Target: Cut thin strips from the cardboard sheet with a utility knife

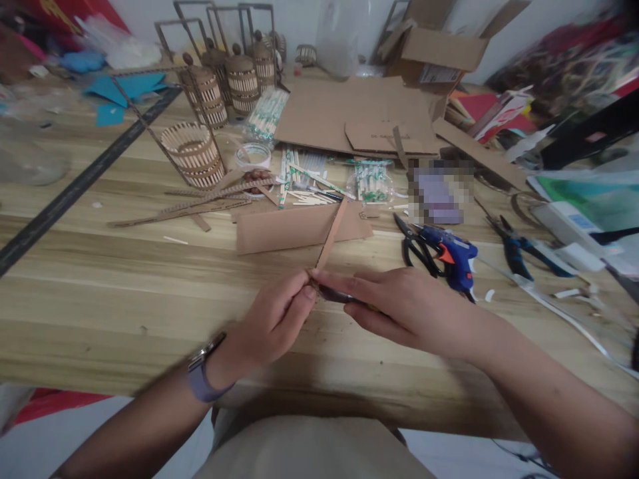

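Note:
Just in front of me, my left hand (pixel 279 313) pinches the near end of a narrow cardboard strip (pixel 332 233) between thumb and fingers. The strip slants up and away over a folded cardboard sheet (pixel 279 229). My right hand (pixel 399 303) is closed round a slim dark metal tool (pixel 335 295), its index finger stretched along it towards the left fingertips. The tool's tip meets the strip's end, where the fingers partly hide it; its exact kind cannot be made out. Black-handled scissors (pixel 417 249) and a blue glue gun (pixel 452 256) lie beyond the right hand.
A slatted stick basket (pixel 194 156) and several lidded lanterns (pixel 242 83) stand back left. Cut cardboard strips (pixel 200 203), a tape roll (pixel 253 158) and bagged sticks (pixel 372 181) lie mid-table. Pliers (pixel 516 249) are at right; a long black bar (pixel 90 176) crosses the left.

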Available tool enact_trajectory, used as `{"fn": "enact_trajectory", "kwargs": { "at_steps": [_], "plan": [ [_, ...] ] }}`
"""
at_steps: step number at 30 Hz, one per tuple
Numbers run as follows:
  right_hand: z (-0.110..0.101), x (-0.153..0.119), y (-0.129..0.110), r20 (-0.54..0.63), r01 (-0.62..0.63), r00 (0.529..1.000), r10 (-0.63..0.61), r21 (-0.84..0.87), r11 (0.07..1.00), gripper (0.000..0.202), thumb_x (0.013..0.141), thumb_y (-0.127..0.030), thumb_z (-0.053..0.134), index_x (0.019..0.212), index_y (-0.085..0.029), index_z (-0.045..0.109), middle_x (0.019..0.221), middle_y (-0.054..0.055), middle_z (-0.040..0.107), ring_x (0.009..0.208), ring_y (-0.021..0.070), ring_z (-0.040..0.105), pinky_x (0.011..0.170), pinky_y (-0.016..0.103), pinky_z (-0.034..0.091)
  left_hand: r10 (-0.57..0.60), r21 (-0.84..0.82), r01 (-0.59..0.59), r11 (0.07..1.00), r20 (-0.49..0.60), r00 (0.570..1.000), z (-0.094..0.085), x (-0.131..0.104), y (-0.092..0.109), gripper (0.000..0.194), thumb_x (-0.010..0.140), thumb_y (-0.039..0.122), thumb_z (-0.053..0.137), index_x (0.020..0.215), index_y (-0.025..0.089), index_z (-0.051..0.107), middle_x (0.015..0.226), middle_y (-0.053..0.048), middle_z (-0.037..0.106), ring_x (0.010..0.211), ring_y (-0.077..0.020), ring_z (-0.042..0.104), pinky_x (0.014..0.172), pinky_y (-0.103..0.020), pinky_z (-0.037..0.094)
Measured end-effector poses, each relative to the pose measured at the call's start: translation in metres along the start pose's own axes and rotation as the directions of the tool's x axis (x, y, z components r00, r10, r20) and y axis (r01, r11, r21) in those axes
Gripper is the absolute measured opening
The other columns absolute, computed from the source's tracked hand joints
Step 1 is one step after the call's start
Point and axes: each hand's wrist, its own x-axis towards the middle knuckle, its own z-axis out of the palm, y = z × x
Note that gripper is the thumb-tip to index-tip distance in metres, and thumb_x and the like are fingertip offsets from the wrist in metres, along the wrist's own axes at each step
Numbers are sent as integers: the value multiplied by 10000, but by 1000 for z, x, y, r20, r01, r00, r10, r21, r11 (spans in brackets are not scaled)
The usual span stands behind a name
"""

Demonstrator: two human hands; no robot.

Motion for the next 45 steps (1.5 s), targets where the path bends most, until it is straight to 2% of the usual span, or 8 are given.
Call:
{"fn": "enact_trajectory", "kwargs": {
  "at_steps": [8,18,21,26,29,34,40,45],
  "plan": [
    [5,0,2,-20,28,999,-29,-38,999,557,1020,-268,385,1574,-321,364,937,31,728,731,156,682,619,246,437,4,-44,-2,999,51,999,-2,1,0,260,1022,247,403,778,221,487,693,25,495,628,-152,450,613,-286,340],
    [20,0,-12,-150,-61,978,141,444,894,440,999,-274,451,1428,-236,542,1026,46,747,751,136,660,682,253,494,72,73,-77,994,66,995,2,-1,-3,219,1043,235,393,864,213,519,803,-5,558,744,-167,524,697,-280,402],
    [22,0,-15,-86,-136,961,261,676,724,431,1002,-364,474,1403,-231,562,702,-32,606,535,107,495,519,228,406,107,89,-112,990,61,992,2,1,-2,222,1042,225,397,867,207,531,811,-9,569,772,-169,539,723,-277,413],
    [32,1,-15,122,-185,943,309,966,183,580,965,-504,528,1442,-175,509,564,-98,426,428,84,337,421,221,283,48,41,-50,998,54,997,2,1,-4,237,1047,280,418,914,202,598,817,4,613,769,-152,567,709,-253,415],
    [39,3,-15,130,-169,933,335,981,90,584,940,-511,568,1423,-184,536,573,-89,459,425,78,338,425,227,267,-54,-39,56,998,56,997,4,-2,-6,260,1035,367,458,922,201,623,799,18,624,732,-135,565,645,-227,410],
    [40,5,-15,100,-179,943,317,956,232,588,981,-508,474,1472,-187,499,590,-80,455,442,90,360,433,236,292,-237,-103,240,965,42,971,7,1,-7,316,1005,419,462,897,192,653,750,21,621,695,-130,563,618,-220,422],
    [52,-15,-3,-152,-176,959,237,335,926,618,968,-334,527,1547,-189,366,766,-8,681,594,149,612,539,256,448,-334,-159,316,935,-103,937,6,6,-7,316,969,421,470,851,192,654,678,32,558,643,-128,542,595,-228,423],
    [69,-18,3,-302,-89,950,77,-28,996,412,970,-398,593,1325,-189,599,1036,114,753,901,257,725,718,375,583,-250,-43,248,968,-59,966,6,1,-5,303,999,377,444,844,197,631,654,45,528,572,-113,497,537,-226,377]
  ]
}}
